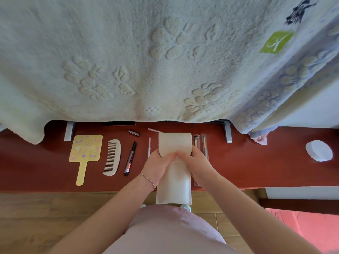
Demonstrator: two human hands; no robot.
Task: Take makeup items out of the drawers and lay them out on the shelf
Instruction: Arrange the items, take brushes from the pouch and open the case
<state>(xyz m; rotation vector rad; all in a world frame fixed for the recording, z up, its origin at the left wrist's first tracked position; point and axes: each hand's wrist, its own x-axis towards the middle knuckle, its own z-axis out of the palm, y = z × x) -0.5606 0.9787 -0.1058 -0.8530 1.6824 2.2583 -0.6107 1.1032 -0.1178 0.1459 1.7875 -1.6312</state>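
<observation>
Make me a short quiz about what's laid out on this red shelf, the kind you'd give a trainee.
1. True or false: the comb lies between the yellow hand mirror and the black pen-shaped makeup item.
2. Which hands hold the beige pouch? A) left only B) right only C) both
3. Fill in: the white round pad sits at the far ___ end of the red shelf.

Key: 1 true. 2 C: the left hand and the right hand both grip the pouch near its open flap. 3 right.
</observation>
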